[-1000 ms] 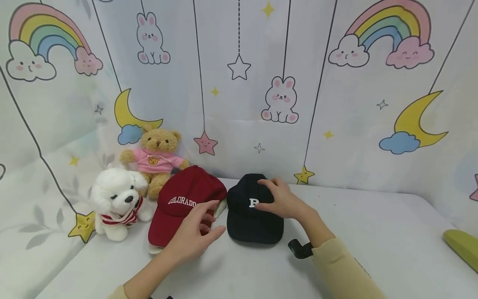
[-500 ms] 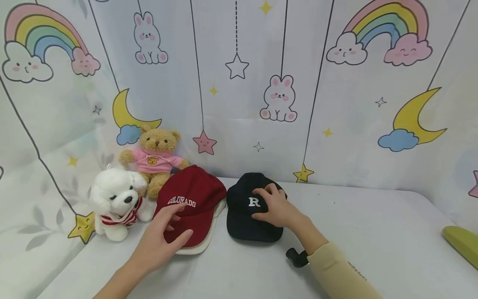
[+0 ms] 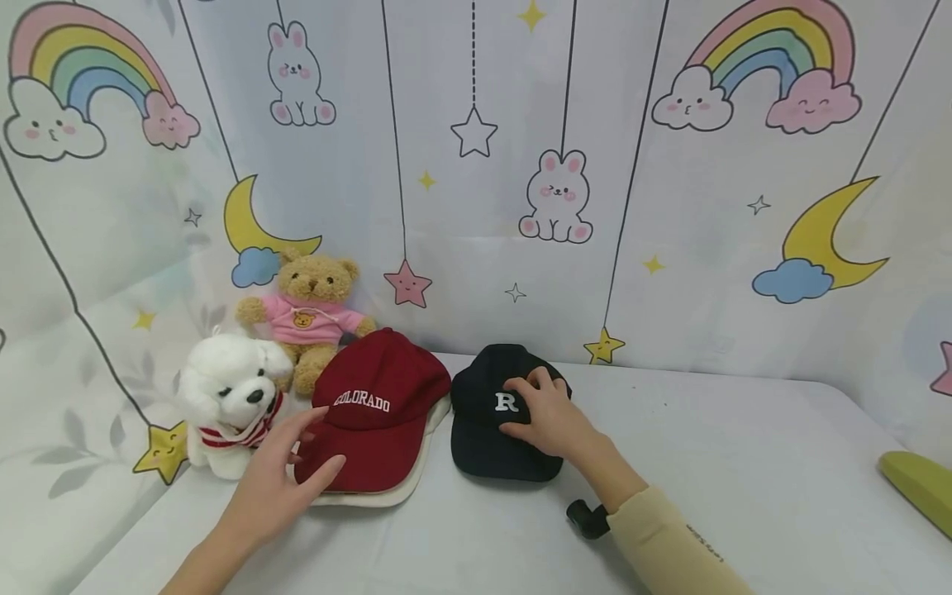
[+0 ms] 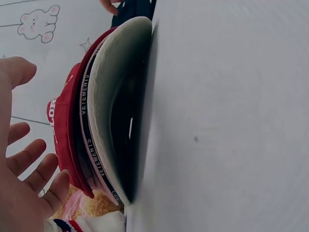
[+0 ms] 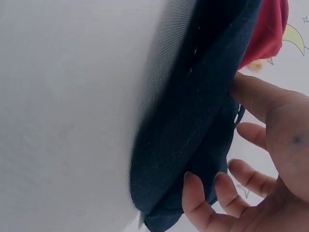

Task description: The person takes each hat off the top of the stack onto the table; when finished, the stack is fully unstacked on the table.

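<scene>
A red baseball cap [image 3: 394, 376] lettered COLORADO sits on top of a cream cap [image 3: 397, 496], whose underside shows in the left wrist view. Black tape lettered VETEMENTS runs between the brims. My left hand [image 3: 268, 492] hovers at the near left of the red cap, fingers spread, holding nothing. To the right stands a navy baseball cap [image 3: 483, 376] with a white letter R. My right hand [image 3: 558, 413] lies over the right side of its crown. The thumb [image 5: 253, 92] and relaxed, bent fingers [image 5: 193, 193] are right at the cloth in the right wrist view.
A white plush dog [image 3: 230, 388] in a striped scarf sits left of the caps. Behind it leans a teddy bear [image 3: 312, 306] in a pink top. A black object [image 3: 587, 519] shows by the right wrist. A green object [image 3: 918, 487] lies at the far right.
My left hand has moved left, away from in front of the red cap to its near left side. The right hand has shifted slightly lower on the navy cap, uncovering the letter R.
</scene>
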`<state>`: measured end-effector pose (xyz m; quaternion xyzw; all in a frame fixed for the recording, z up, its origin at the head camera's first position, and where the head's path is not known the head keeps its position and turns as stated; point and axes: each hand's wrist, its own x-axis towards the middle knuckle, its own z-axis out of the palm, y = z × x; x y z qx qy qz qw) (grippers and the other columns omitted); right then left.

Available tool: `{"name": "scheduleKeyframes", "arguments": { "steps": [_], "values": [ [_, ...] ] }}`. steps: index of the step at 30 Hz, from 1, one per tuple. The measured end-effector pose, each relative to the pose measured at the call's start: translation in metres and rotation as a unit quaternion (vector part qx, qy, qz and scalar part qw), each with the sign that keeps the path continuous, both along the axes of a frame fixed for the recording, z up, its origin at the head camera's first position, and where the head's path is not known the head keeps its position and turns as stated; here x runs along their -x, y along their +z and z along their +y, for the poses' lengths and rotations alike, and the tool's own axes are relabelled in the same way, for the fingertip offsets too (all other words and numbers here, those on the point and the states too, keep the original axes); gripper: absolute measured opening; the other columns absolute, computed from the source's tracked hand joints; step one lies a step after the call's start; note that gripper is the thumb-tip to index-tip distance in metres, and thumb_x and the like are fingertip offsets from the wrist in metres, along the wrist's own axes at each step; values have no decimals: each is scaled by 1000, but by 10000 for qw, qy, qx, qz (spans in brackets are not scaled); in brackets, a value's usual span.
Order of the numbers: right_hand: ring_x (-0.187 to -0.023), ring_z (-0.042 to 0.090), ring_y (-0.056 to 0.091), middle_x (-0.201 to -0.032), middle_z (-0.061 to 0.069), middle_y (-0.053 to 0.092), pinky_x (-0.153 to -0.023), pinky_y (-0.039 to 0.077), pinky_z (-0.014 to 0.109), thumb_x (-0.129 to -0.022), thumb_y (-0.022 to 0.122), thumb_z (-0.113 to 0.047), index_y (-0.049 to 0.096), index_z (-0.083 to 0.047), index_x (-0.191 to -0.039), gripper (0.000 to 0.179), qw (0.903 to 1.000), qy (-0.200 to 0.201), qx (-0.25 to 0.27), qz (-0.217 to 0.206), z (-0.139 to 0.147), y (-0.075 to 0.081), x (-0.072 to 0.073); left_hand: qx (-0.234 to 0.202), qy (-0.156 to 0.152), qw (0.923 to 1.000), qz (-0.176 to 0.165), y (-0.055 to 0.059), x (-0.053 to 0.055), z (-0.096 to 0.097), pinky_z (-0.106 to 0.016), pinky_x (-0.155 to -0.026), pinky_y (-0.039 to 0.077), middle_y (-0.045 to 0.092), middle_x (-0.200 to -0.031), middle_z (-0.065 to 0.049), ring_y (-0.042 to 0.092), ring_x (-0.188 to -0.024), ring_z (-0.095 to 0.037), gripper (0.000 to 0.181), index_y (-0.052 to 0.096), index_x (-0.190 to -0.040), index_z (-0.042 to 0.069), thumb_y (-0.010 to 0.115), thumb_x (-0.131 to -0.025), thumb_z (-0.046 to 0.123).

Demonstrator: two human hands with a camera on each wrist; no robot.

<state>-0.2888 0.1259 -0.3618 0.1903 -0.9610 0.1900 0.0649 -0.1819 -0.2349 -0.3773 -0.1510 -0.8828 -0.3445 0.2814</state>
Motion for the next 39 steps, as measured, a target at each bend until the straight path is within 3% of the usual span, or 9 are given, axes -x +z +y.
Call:
{"name": "scheduleKeyframes", "arguments": {
  "steps": [16, 29, 39],
  "values": [
    [-103, 32, 43, -119, 11, 43, -77, 55, 46, -88, 80, -37, 58, -18, -138, 58, 9999, -62, 68, 117, -6, 0, 8, -75, 199, 9995, -245, -3, 0, -8, -30, -69, 50, 62, -119, -8, 56, -98, -23, 57, 58, -135, 7, 83, -85, 19],
    [-104, 32, 40, -122, 13, 42, -81, 54, 47, -90, 78, -37, 58, -16, -139, 57, 9999, -85, 109, -11, -3, -3, 21, -6, 322, 9985, -447, -10, 2, -11, -32, -71, 51, 61, -117, -7, 54, -98, -19, 56, 57, -135, 6, 81, -87, 24],
    [-107, 35, 43, -123, 14, 44, -85, 52, 51, -90, 77, -40, 57, -17, -141, 60, 9997, -177, 153, 77, -7, 2, 23, -26, 319, 9970, -708, -12, 5, -16, -33, -72, 51, 59, -125, -11, 56, -103, -25, 59, 55, -137, 5, 79, -89, 28]
  ]
}}
